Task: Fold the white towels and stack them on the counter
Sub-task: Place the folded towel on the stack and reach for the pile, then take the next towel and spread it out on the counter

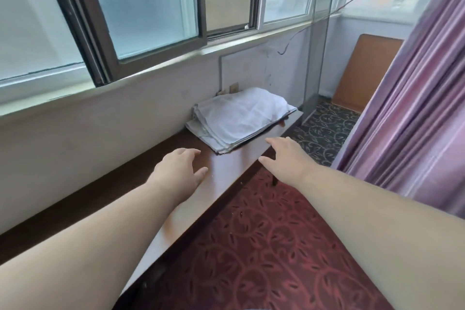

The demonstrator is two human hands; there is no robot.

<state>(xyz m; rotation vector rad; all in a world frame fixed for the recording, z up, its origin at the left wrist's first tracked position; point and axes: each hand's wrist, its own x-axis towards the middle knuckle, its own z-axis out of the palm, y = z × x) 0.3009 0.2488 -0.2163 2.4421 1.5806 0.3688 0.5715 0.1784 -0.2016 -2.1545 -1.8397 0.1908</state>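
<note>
Folded towels [239, 118] are sitting stacked on the counter [226, 171] at frame centre (below the window [141, 5]). The left hand [176, 171] and right hand [286, 158] are both reaching empty, fingers relaxed.

Soft, even daylight enters through the frosted windows [141, 7] along the wall, leaving the scene bright with no harsh shadows. A pale sheen of window light glares off the dark wooden counter [226, 171]. The upper right pane is washed out, the buildings beyond hazy. Wide-angle distortion bends the window frames and the purple curtain [415, 108] toward the edges. Both forearms, nearest the lens, look oversized and slightly soft; the patterned carpet [264, 246] stays reasonably sharp.
</note>
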